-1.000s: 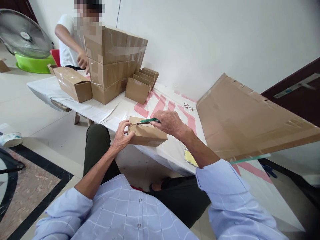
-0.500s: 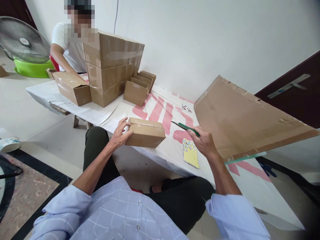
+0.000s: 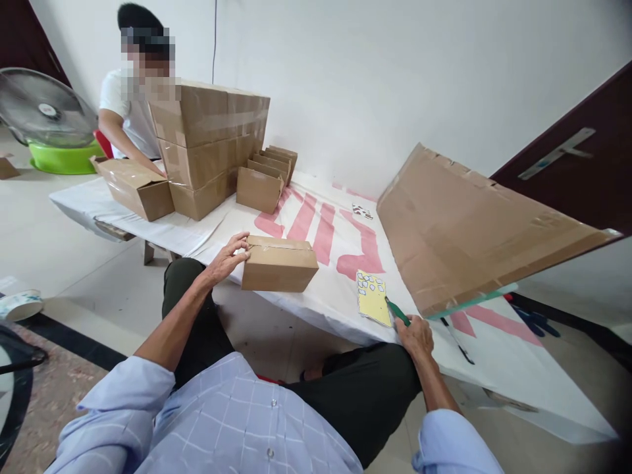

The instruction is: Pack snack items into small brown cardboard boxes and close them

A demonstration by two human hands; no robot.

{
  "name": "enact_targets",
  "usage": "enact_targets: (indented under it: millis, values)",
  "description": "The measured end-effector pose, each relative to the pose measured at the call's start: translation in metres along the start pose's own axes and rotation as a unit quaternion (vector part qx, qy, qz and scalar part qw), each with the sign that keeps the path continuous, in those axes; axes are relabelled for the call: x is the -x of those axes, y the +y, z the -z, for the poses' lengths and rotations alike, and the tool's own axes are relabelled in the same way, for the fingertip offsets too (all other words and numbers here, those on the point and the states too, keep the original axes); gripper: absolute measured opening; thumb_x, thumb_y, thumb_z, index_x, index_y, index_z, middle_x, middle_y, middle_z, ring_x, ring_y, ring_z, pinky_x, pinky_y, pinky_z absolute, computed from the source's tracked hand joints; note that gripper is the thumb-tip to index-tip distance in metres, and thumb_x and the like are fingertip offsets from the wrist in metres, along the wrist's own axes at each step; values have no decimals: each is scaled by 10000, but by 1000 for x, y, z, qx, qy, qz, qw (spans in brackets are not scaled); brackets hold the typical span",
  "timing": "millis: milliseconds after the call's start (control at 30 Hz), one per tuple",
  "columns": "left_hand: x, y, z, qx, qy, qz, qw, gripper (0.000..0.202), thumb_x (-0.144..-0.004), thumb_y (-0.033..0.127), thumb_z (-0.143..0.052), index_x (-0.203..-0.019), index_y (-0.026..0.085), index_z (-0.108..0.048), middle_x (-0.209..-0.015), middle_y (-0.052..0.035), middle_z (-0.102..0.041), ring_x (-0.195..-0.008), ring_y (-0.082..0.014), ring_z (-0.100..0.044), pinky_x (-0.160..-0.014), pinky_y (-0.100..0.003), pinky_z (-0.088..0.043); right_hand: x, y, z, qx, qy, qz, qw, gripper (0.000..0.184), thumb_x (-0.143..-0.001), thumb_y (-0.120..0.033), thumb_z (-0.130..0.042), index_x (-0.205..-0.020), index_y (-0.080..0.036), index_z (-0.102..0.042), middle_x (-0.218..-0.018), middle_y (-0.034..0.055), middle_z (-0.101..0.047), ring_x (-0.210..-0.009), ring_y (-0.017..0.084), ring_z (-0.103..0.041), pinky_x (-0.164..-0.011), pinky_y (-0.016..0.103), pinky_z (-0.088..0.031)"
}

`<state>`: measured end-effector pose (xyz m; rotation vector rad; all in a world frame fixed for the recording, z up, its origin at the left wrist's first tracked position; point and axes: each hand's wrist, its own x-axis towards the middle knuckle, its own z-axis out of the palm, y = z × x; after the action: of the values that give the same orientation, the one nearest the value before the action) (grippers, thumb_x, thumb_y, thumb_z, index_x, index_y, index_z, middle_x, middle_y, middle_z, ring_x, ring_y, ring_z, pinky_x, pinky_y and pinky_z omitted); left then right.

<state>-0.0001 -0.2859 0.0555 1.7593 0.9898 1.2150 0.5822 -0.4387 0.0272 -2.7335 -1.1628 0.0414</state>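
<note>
My left hand (image 3: 227, 259) grips the left end of a small closed cardboard box (image 3: 280, 268), fingers at its top edge and thumb at its side. The box rests at the table's front edge, a strip of clear tape along its top. My right hand (image 3: 416, 334) is closed around a slim green pointed tool (image 3: 397, 312); its exact kind is unclear. The tool's tip is at the right edge of a yellow card (image 3: 374, 306), which bears several small white pieces near its top. A thin black pen-like object (image 3: 459, 342) lies right of that hand.
Stacked taped cartons (image 3: 205, 115) stand at the back left, beside an open box (image 3: 135, 187) and a row of smaller boxes (image 3: 259, 189). A large cardboard sheet (image 3: 474, 230) leans on the right. Behind the stack sits a person (image 3: 131, 122), near a fan (image 3: 47, 108).
My right hand has moved down and toward me, bringing the green tool from above the cloth to the yellow card. The black pen-like object now shows. My left hand stays on the box.
</note>
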Motion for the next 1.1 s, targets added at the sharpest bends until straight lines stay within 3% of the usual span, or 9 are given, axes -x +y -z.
enact_targets:
  millis: [333,500,633,700,767,833,933,1033,1100]
  values:
    - [-4,-4,6,17,-15,-1,1000,269,-849,498,-710,-941,247,-740,-1631,-154,-561,-1561,-376,-504,-1333,-579,-364,-3,-2,0,2,-11,-4,1000,511,-1020,-342,-463,-1331,-61,-755,-1384,317,-727,-1290,404,-712,-970,453,-548]
    - [-1,-4,2,-9,-23,-13,1000,293,-887,516,-691,-959,233,-720,-1635,-155,-539,-1543,-369,-514,-1258,-580,-460,1,-3,1,-3,-3,-5,1000,517,-1001,-336,-477,-1310,-39,-765,-1325,325,-743,-1227,411,-723,-945,464,-549]
    - [1,-1,0,-29,-35,0,999,232,-882,426,-671,-977,218,-708,-1669,-147,-490,-1566,-374,-480,-1180,-539,-536,9,-17,9,-63,111,12,992,530,-977,-324,-432,-1295,-26,-734,-1295,325,-730,-1192,398,-698,-964,478,-539]
    - [3,2,0,-29,-37,6,999,208,-865,369,-660,-1001,218,-706,-1677,-143,-475,-1567,-369,-475,-1131,-503,-572,15,-39,19,-130,182,76,972,494,-969,-339,-419,-1219,-55,-737,-1204,292,-748,-1106,379,-696,-942,473,-533]
    - [6,4,-2,-17,-36,6,999,222,-851,338,-658,-1034,222,-707,-1677,-142,-469,-1570,-361,-468,-1082,-463,-598,26,-74,35,-198,184,189,944,402,-975,-399,-451,-1063,-139,-745,-1016,198,-760,-950,333,-685,-869,437,-530]
    - [10,5,-4,0,-35,0,999,239,-842,330,-668,-1055,228,-708,-1672,-140,-467,-1580,-353,-452,-1047,-429,-612,43,-120,55,-255,134,321,902,355,-1003,-496,-523,-951,-209,-725,-849,92,-718,-802,276,-643,-771,386,-508]
    - [16,7,-8,23,-33,-6,999,255,-838,342,-692,-1067,232,-706,-1666,-142,-460,-1574,-344,-455,-1010,-397,-621,72,-197,84,-275,57,490,825,323,-1032,-497,-601,-916,-229,-738,-851,59,-719,-781,238,-637,-771,357,-490]
    - [21,9,-11,34,-30,-9,999,256,-846,339,-702,-1079,235,-711,-1663,-140,-458,-1574,-337,-457,-1026,-395,-612,97,-259,105,-232,3,590,773,270,-1048,-421,-615,-923,-228,-755,-857,49,-722,-763,212,-629,-729,334,-446]
    - [23,10,-11,32,-31,-9,999,256,-853,324,-705,-1095,239,-714,-1671,-136,-456,-1591,-336,-442,-1062,-409,-596,106,-286,113,-200,-16,627,753,263,-1056,-405,-612,-950,-220,-766,-881,53,-734,-787,208,-639,-727,325,-430]
